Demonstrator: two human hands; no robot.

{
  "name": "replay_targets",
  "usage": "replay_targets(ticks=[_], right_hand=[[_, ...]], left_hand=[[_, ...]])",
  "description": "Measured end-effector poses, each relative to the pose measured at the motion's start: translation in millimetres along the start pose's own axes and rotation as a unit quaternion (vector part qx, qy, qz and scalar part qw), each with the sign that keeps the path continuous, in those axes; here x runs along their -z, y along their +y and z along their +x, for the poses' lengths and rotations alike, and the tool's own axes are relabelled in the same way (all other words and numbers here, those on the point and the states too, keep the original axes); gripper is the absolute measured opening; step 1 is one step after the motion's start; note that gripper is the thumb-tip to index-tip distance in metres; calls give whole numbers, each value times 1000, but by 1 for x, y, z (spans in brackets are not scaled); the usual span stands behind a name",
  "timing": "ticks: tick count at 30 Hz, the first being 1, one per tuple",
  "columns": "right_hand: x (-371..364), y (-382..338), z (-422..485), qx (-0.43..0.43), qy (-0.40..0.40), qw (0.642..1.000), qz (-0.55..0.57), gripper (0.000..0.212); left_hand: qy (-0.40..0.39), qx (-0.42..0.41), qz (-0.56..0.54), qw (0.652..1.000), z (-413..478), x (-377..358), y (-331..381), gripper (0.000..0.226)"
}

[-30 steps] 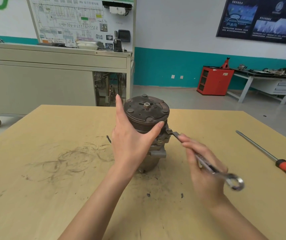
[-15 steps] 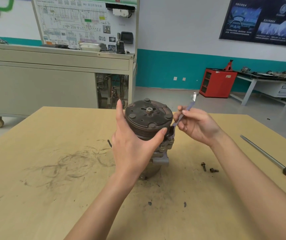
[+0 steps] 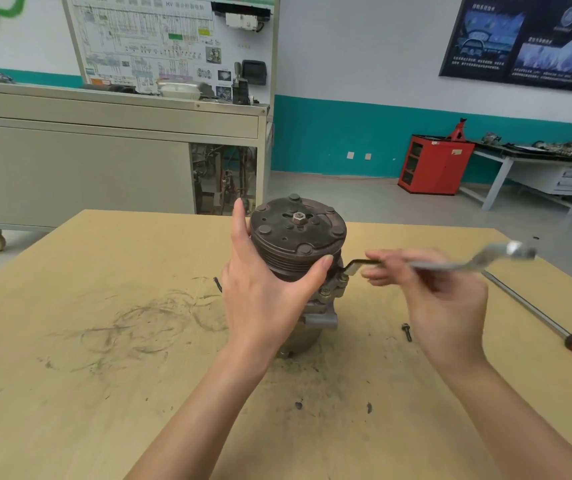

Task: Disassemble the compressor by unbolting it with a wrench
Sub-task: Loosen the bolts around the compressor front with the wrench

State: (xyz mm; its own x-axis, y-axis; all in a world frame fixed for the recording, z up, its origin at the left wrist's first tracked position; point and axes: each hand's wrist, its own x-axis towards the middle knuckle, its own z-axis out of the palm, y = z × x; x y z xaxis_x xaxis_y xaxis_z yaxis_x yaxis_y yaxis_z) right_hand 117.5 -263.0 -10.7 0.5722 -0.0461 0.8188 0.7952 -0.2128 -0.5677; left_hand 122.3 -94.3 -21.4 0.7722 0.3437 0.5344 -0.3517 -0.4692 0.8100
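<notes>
The compressor [image 3: 298, 233] stands upright in the middle of the wooden table [image 3: 70, 393], its rusty pulley face and centre nut on top. My left hand [image 3: 264, 292] grips the pulley from the near left side, thumb round its front. My right hand [image 3: 440, 299] holds a silver wrench [image 3: 464, 263] by the shaft. The wrench lies nearly level, blurred. Its inner end sits at the bolts on the compressor's right flange [image 3: 338, 284]; its ring end points right.
A loose bolt [image 3: 406, 332] lies on the table right of the compressor. A long screwdriver [image 3: 561, 332] with a red handle lies along the right edge. Dark grease smears mark the table's left part. A grey cabinet and red cabinet stand beyond the table.
The wrench swung from the near right round to pointing up and away, then down to nearly level pointing right, its inner end staying at the flange. My left hand kept its grip.
</notes>
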Motion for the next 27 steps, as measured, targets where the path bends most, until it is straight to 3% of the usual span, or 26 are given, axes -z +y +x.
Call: replay_targets(ticks=[2, 5, 7, 10, 12, 14, 15, 17, 19, 23, 27], right_hand=[[-2, -4, -13, 118, -52, 986, -106, 32], [-8, -1, -27, 281, -67, 920, -265, 31], [-11, 1, -33, 307, -56, 905, -289, 27], [-7, 5, -34, 295, -38, 916, -270, 26], [-4, 9, -39, 234, -17, 948, -213, 25], [-4, 11, -43, 71, 28, 995, -56, 20], [-6, 12, -43, -20, 55, 997, 48, 18], [-7, 18, -32, -154, 111, 958, 215, 17], [-2, 31, -13, -228, 117, 923, 287, 21], [12, 63, 34, -329, -43, 868, 370, 16], [7, 85, 69, -384, -200, 816, 383, 7]], left_hand=[[0, 3, -4, 1000, 0, 0, 0, 108], [-2, 3, -7, 1000, 0, 1, 0, 110], [-2, 3, -10, 1000, -1, 1, 0, 112], [-8, 0, -12, 1000, 0, 1, 0, 111], [-14, -2, -13, 1000, 0, 2, 0, 109], [-17, -2, -16, 1000, 0, 2, -1, 110], [-19, -1, -18, 1000, 0, 3, -1, 110], [-25, 0, -23, 999, 1, 3, -1, 111], [-29, 1, -30, 999, 0, 3, -2, 109], [-25, 0, -37, 999, 1, 4, -3, 107], [-23, -4, -40, 999, 2, 3, -4, 105]])
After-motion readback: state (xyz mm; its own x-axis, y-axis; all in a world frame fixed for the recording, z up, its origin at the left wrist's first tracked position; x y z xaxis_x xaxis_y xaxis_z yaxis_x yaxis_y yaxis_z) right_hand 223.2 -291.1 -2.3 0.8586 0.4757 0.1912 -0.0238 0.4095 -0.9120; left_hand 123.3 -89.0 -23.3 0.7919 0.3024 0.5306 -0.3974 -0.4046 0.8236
